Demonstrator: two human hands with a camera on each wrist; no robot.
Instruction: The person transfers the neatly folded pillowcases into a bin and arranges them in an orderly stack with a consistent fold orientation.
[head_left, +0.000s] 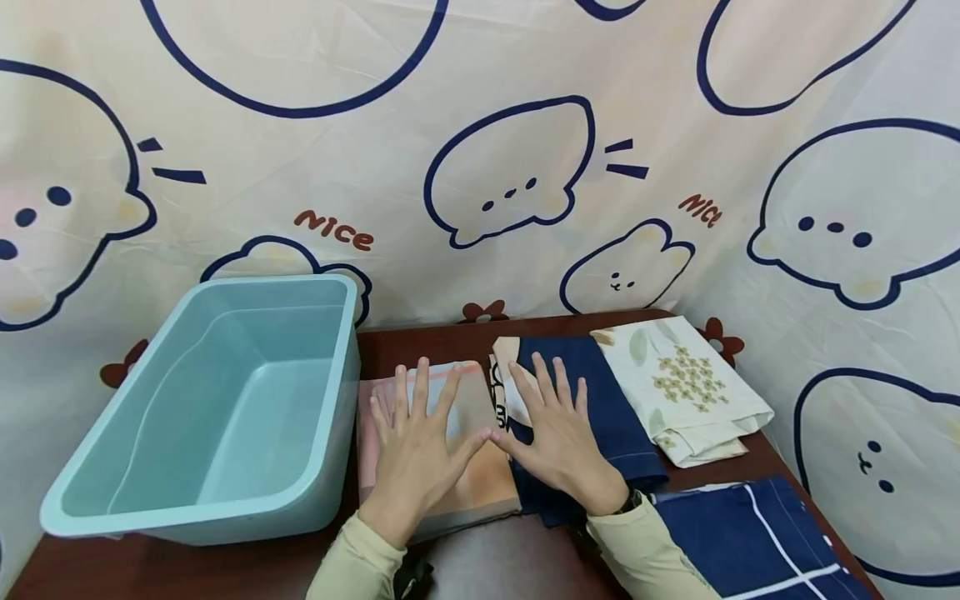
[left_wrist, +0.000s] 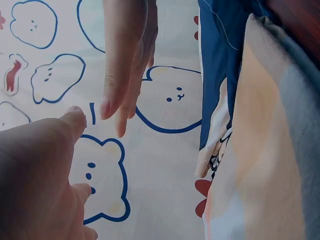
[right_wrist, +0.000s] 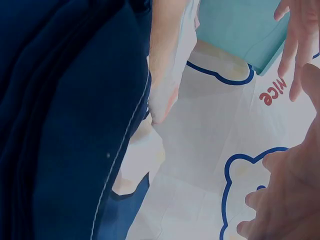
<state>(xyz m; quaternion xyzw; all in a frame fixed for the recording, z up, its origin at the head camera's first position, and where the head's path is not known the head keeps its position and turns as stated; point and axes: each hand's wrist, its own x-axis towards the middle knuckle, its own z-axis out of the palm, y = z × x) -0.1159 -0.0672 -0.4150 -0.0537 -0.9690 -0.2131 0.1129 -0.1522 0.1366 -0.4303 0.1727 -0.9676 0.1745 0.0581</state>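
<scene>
Okay, both hands are hovering over folded cloths, palms facing down, fingers spreading wide and straight, gripping nothing. Left hand [head_left: 416, 442] is hanging above the pastel cloth [head_left: 486, 479], which is lying folded on the brown table [head_left: 142, 567], just right of the blue tub [head_left: 247, 425]. Right hand [head_left: 558, 429] is hanging above the navy cloth [head_left: 630, 417], which is lying next to the pastel one and is showing a cream patch with black lettering along its left side. Thumb tips are pointing at each other and nearly meeting; can't tell if they're touching. Wrist views are showing a gap between hands and cloths.

White floral cloth [head_left: 690, 379] is lying folded to the right of the navy one, close by. Checked cloth [head_left: 750, 542], dark blue with white lines, is sitting nearer the person, at the table's right side, beside the right sleeve [head_left: 645, 550]. Left sleeve [head_left: 356, 562] is coming in from the bottom edge; both sleeves are looking pale yellow-green. Cartoon-print backdrop [head_left: 517, 50] is hanging behind everything, displaying dark blue outlines and "Nice" in reddish brown.
</scene>
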